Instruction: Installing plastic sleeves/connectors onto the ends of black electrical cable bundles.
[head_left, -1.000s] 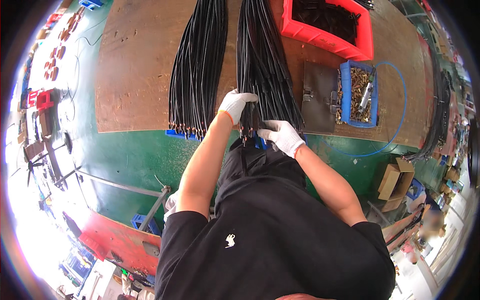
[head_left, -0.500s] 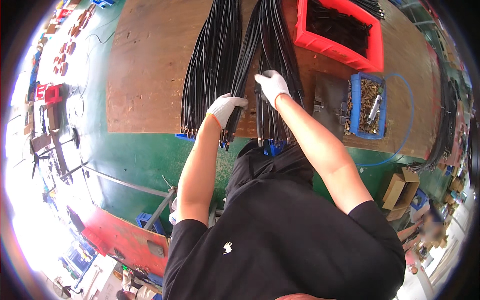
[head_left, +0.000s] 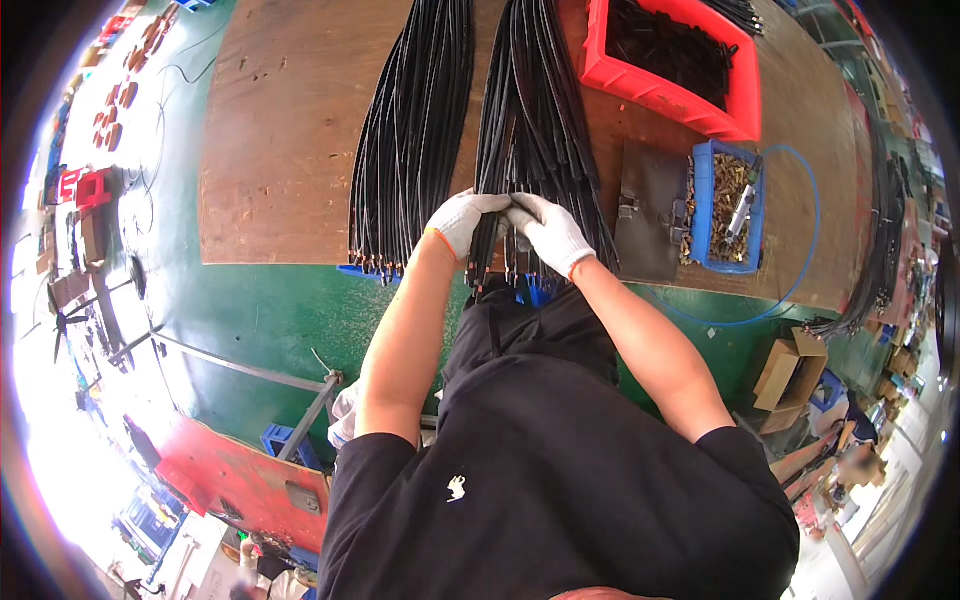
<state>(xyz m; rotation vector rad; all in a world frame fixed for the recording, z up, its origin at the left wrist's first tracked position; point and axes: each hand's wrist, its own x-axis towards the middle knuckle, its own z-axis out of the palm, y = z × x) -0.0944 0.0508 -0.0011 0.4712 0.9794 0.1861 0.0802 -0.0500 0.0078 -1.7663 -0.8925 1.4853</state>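
Two bundles of long black cables lie side by side on the brown table, their copper-tipped ends hanging over its near edge. White gloves cover both of my hands. My left hand point(head_left: 465, 222) is closed round several cables at the left side of the right cable bundle point(head_left: 538, 130). Against the same bundle, my right hand point(head_left: 553, 234) is closed on cables, its fingertips meeting those of the left. Part of both grips is hidden behind the gloves and cables. Just left of my left hand, the left cable bundle point(head_left: 412, 140) lies untouched.
A red crate point(head_left: 668, 97) of black pieces stands at the back right of the table point(head_left: 275, 150). Nearer is a blue bin point(head_left: 708, 225) of small brass-coloured parts, with a pen-like tool point(head_left: 741, 210) on top. A blue hose point(head_left: 816, 220) curves beside it.
My right hand has come down and nearer to meet my left. The cables under my left hand have shifted right, against the right bundle, widening the gap between the two bundles.
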